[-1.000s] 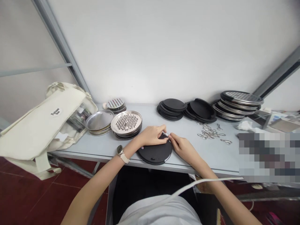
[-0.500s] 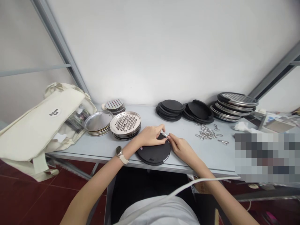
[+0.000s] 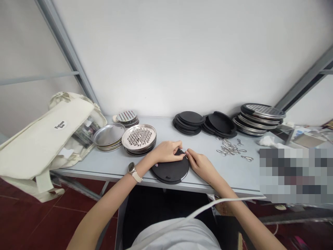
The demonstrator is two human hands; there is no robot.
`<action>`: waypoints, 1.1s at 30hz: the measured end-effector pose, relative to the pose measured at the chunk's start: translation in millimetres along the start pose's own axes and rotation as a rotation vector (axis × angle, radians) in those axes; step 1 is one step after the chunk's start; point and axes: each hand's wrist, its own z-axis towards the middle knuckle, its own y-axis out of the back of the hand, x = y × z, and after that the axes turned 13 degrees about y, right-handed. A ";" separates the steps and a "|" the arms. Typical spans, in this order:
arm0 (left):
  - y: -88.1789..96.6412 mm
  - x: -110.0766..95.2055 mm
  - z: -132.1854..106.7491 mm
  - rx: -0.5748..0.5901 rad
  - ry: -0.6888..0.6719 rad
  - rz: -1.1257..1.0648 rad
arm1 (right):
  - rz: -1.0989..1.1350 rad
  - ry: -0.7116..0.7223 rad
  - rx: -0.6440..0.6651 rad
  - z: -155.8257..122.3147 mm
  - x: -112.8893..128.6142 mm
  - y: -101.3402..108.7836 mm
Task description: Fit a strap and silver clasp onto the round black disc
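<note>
A black round lid-like disc (image 3: 170,172) lies flat near the table's front edge, with a slim silver rim showing at its right side. At its far edge, a small metal wire clip (image 3: 183,151) is pinched between my two hands. My left hand (image 3: 168,151) rests over the disc, thumb and forefinger closing on the clip's near end. From the right, the fingers of my right hand (image 3: 200,163) grip the other side of the clip. My fingertips partly cover the clip and the disc's far edge.
Loose metal clips (image 3: 230,148) lie in a heap to the right. Black discs (image 3: 191,118) and trays (image 3: 221,123) stand behind. Stacked grater plates (image 3: 139,137) and plain metal plates (image 3: 109,134) sit left, beside a cream bag (image 3: 47,132). A grater stack (image 3: 262,113) stands far right.
Almost nothing differs. Both hands stay on the clip at the disc's far edge, with only a very slight shift of the fingers and of the view.
</note>
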 end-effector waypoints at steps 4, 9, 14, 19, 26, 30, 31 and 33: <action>-0.1 0.5 0.4 0.014 -0.008 -0.035 | 0.003 -0.001 -0.018 -0.5 1.2 0.4; -0.3 1.3 0.4 0.024 -0.021 -0.069 | 0.012 0.000 -0.033 -1.5 2.2 0.7; -0.3 2.0 0.4 0.042 -0.023 -0.099 | 0.020 0.009 -0.040 -1.7 3.2 0.4; 0.6 1.3 -0.2 0.061 -0.010 -0.115 | 0.020 0.009 -0.040 -1.8 3.5 0.4; 1.0 1.2 0.1 0.063 -0.023 -0.125 | 0.031 -0.001 -0.035 -1.4 5.3 2.3; 0.7 1.1 0.2 0.062 -0.021 -0.127 | 0.029 -0.006 -0.038 -0.9 5.9 2.6; 0.8 1.0 0.1 0.064 -0.016 -0.126 | 0.027 -0.007 -0.039 -0.8 5.7 2.5; 1.1 0.6 0.1 0.067 -0.010 -0.125 | 0.022 -0.009 -0.043 -0.7 5.3 2.2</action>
